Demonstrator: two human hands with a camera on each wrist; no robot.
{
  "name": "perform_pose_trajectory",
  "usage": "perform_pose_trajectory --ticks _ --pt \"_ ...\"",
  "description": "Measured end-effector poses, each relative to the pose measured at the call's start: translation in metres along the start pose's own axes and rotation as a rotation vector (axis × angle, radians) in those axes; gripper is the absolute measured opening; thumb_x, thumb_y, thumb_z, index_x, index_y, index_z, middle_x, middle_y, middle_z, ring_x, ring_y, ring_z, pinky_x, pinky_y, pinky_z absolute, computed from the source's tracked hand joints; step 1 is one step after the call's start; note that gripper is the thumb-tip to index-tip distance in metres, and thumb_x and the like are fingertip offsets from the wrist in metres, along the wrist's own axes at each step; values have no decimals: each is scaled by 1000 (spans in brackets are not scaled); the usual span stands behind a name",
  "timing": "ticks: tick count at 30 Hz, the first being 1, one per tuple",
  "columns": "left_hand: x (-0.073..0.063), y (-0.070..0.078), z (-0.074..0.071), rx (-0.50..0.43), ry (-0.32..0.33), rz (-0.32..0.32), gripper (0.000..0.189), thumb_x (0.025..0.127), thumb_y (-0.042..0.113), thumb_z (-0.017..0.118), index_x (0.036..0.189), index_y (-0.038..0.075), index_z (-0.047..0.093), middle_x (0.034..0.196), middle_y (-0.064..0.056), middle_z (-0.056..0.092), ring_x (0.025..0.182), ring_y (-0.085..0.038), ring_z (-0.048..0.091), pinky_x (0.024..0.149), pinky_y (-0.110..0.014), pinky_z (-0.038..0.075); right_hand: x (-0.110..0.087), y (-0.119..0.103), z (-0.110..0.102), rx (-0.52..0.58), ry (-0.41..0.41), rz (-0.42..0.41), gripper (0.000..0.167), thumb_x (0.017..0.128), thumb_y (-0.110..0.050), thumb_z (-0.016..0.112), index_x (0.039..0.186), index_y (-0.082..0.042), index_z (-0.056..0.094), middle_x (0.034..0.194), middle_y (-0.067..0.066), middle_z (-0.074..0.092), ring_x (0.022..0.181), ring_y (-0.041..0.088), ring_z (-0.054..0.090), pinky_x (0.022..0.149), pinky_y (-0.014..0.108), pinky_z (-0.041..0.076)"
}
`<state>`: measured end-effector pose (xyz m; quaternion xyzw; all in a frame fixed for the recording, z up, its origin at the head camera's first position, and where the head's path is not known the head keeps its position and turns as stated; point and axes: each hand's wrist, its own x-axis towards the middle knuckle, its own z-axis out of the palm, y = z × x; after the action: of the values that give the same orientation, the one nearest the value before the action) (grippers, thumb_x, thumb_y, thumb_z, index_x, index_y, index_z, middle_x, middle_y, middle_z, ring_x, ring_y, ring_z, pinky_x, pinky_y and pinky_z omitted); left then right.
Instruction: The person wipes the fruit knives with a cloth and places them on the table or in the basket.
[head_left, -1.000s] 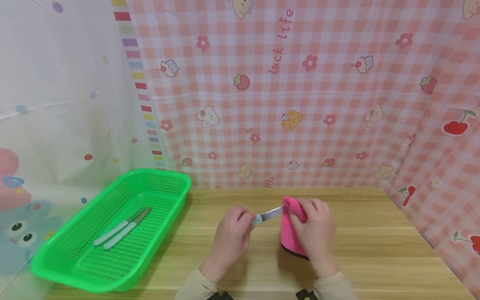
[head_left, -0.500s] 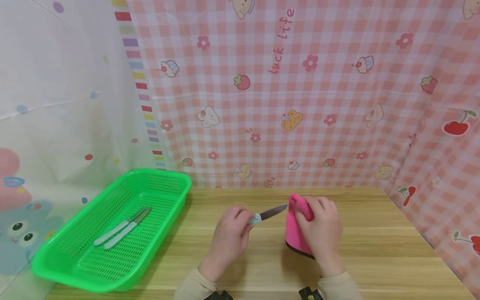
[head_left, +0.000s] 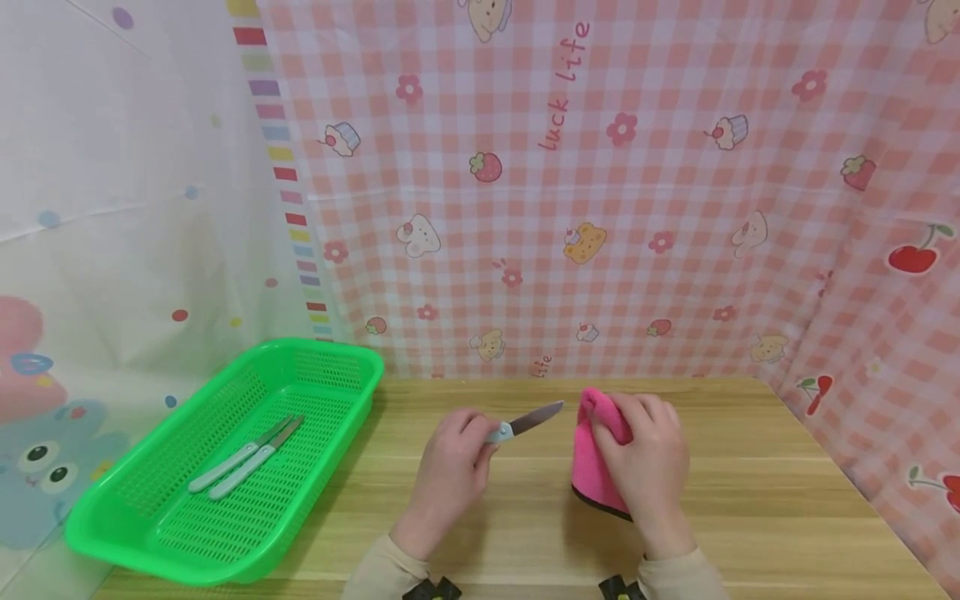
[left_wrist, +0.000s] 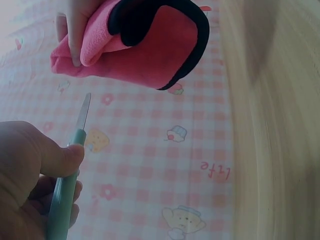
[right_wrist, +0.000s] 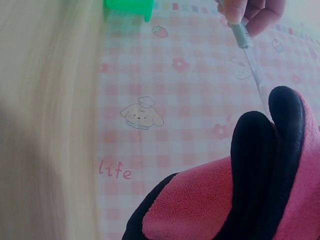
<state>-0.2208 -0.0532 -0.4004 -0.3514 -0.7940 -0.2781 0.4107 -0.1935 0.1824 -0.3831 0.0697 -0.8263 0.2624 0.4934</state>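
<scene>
My left hand (head_left: 453, 467) grips a small knife (head_left: 534, 416) by its pale green-blue handle, the blade pointing right and slightly up. In the left wrist view the thumb presses along the handle (left_wrist: 64, 200). My right hand (head_left: 648, 458) pinches a folded pink cloth (head_left: 595, 458) with a dark edge, held above the table. A short gap parts the knife tip from the cloth in the head view. Folds of the cloth (right_wrist: 200, 200) with black trim fill the lower part of the right wrist view, and the right hand is hidden there.
A green plastic basket (head_left: 330, 492) stands at the left of the wooden table (head_left: 757, 500). Two similar knives (head_left: 243, 471) lie inside it. Patterned sheets (head_left: 465, 200) hang behind and at both sides.
The blade, which met the cloth a second ago, has come away from it. My left hand has shifted slightly left with the knife, and the right hand slightly right with the cloth.
</scene>
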Motion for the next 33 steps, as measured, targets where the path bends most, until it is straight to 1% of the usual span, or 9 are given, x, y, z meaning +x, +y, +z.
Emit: perform_pose_trajectory --ticks 5,8,16,22,30,33 --pt "0 -1 -1 5 -8 -16 29 71 -7 83 91 6 66 88 -6 61 82 -23 59 73 -34 53 1 -4 -1 21 20 -28 29 72 -6 86 97 -4 74 87 13 64 78 30 56 62 40 42" --pt "-1 -1 -1 9 -3 -18 29 70 -7 83 90 5 66 87 -7 61 82 -23 59 73 -34 53 1 -7 -1 31 14 -51 29 71 -7 86 97 -5 74 86 11 65 77 29 56 63 40 42" --pt "-1 -2 0 13 7 -21 32 68 -9 85 90 4 66 87 -7 61 81 -23 59 70 -35 53 -3 -14 4 46 -16 -118 30 69 -9 87 96 -6 74 85 9 64 76 28 56 61 39 44" --pt "-1 -2 0 7 11 -22 33 67 -9 85 90 4 66 87 -7 61 81 -24 59 70 -35 53 -7 -20 8 45 -45 -146 29 69 -12 87 95 -8 74 85 7 63 75 26 56 60 37 44" --pt "-1 3 2 13 -2 -22 31 68 -9 85 89 4 66 86 -7 60 81 -23 58 71 -34 53 -13 -30 14 61 -101 -182 27 70 -16 88 94 -11 74 85 4 64 77 22 57 62 35 48" --pt "-1 6 4 12 -6 -14 29 70 -7 84 89 4 66 86 -7 60 81 -23 58 72 -34 53 -16 -33 17 81 -107 -202 27 70 -16 87 93 -12 74 84 4 64 76 22 57 62 36 49"
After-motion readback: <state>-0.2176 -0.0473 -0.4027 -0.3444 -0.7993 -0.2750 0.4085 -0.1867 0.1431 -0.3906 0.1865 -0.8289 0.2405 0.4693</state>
